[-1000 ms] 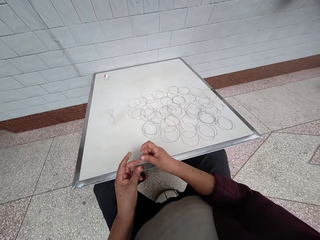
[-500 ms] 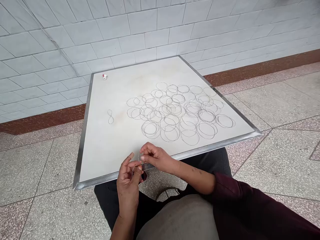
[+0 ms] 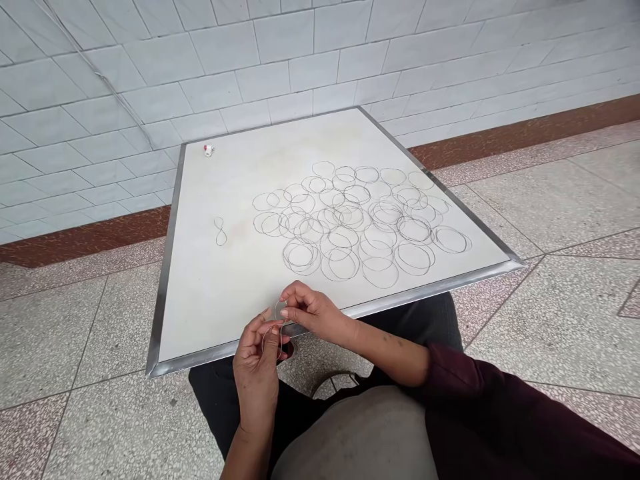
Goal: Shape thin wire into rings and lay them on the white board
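Note:
A thin wire figure-eight (image 3: 264, 345) is held between my hands at the table's near edge. My left hand (image 3: 259, 353) is closed on its lower, larger loop, thumb and fingers pinching near the crossing. On the smaller upper loop, my right hand (image 3: 303, 308) pinches the wire between thumb and fingertips. Another wire figure-eight (image 3: 220, 232) lies by itself on the left side of the white table (image 3: 225, 280). Many overlapping wire rings (image 3: 345, 217) are spread over the table's middle and right.
A small white and red object (image 3: 209, 151) sits at the table's far left corner. Metal trim (image 3: 425, 293) runs around the tabletop. A tiled wall (image 3: 285, 47) stands behind it, and a stool (image 3: 335, 385) shows below my arms.
Both hands keep hold of the wire figure-eight and have shifted only slightly. Its upper loop looks rounder and easier to see now. The rings on the table lie as before.

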The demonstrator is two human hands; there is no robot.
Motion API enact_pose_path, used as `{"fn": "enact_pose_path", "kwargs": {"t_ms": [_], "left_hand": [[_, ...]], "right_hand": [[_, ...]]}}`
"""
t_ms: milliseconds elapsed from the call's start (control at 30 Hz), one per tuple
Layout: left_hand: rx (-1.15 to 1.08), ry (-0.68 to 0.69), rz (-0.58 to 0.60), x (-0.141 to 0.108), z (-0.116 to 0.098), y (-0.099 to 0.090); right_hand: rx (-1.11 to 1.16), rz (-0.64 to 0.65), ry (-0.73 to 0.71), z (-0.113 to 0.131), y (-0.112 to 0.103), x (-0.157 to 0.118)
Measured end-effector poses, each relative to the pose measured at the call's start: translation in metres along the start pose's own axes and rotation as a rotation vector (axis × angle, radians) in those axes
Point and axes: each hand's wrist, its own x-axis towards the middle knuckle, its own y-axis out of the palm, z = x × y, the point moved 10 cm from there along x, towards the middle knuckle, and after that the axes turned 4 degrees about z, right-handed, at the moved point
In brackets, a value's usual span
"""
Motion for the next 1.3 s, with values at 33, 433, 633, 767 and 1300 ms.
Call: {"fn": "enact_pose_path", "kwargs": {"t_ms": [33,433,633,767,1300], "left_hand": [[-0.007,-0.008,0.008,0.000,0.000,0.001],[-0.048,-0.031,0.057,-0.001,0.002,0.004],[-0.033,-0.025,-0.003,-0.002,0.001,-0.003],[-0.093,-0.057,-0.035,-0.002,0.006,-0.004],[-0.372,-0.116,-0.060,0.002,0.024,-0.002]], "right_hand": [[0.001,-0.003,-0.003,0.000,0.000,0.000],[-0.022,-0.005,0.046,-0.003,-0.001,-0.001],[0.017,-0.008,0.063,-0.007,-0.001,0.000],[0.189,-0.030,0.082,-0.011,-0.002,0.002],[0.360,0.036,0.108,-0.017,0.016,-0.003]]}}
